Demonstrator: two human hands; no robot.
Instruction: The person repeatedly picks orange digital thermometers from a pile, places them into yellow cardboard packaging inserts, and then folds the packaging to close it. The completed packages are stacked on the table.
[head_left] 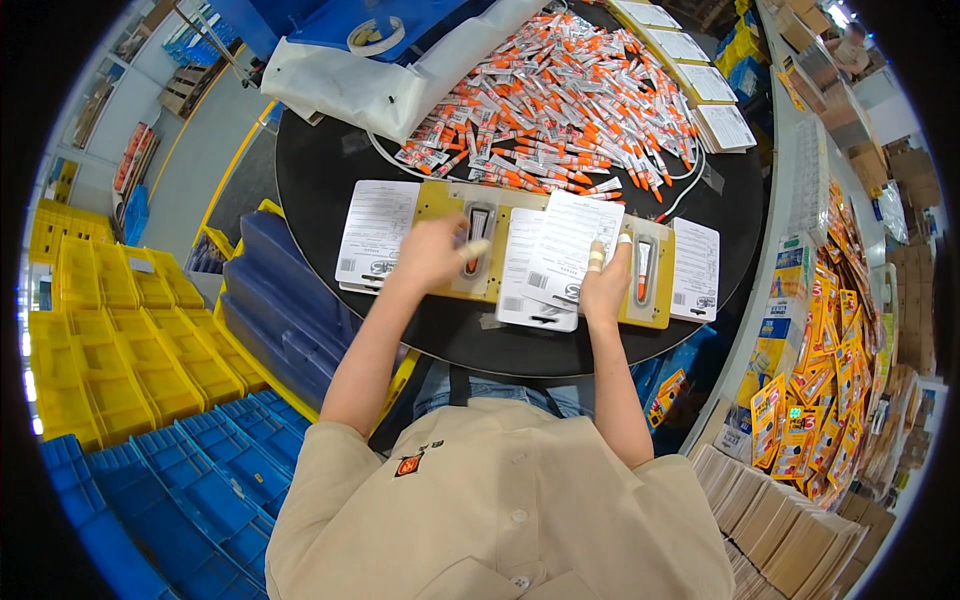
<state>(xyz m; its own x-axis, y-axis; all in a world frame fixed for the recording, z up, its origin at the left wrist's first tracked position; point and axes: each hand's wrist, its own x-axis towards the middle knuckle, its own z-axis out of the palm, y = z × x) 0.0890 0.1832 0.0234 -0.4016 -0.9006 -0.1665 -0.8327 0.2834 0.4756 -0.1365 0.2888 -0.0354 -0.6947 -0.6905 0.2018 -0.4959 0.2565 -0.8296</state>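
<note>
- Cards [560, 262], white and printed, in an overlapping pile at mid-frame, across the middle of the yellow fixture [428, 205].
- At the pile's right edge, the right hand [607, 288], wrapped thumb and fingers seemingly closed on the cards with little gap; exact number in that pinch impossible to tell.
- Left of centre, the left hand [432, 255], blurred, digits partly spread over the left clear blister [490, 225]; impossible to tell of any hold on a thing.
- Partly behind those digits, inside the left blister, an orange-ended tube [472, 266]; right of centre, in the right clear blister [653, 265], another orange-ended tube [641, 285].
- Likely trouble: two cards taken together, because of flat faces and close overlap.
- Also possible: a tube tipped or dragged out of line by a fingertip brushing the left blister, given such a quick, close pass.
- Perhaps a crooked card over a blister, from a pile lying askew across the fixture.
- At upper centre, a loose heap of tubes [550, 110] on the black round table [320, 190]; some risk of strays sliding down toward the fixture if nudged.
- Near the heap's right side, a pale cable [690, 185]; possible snag for a reaching sleeve or wrist.
</note>
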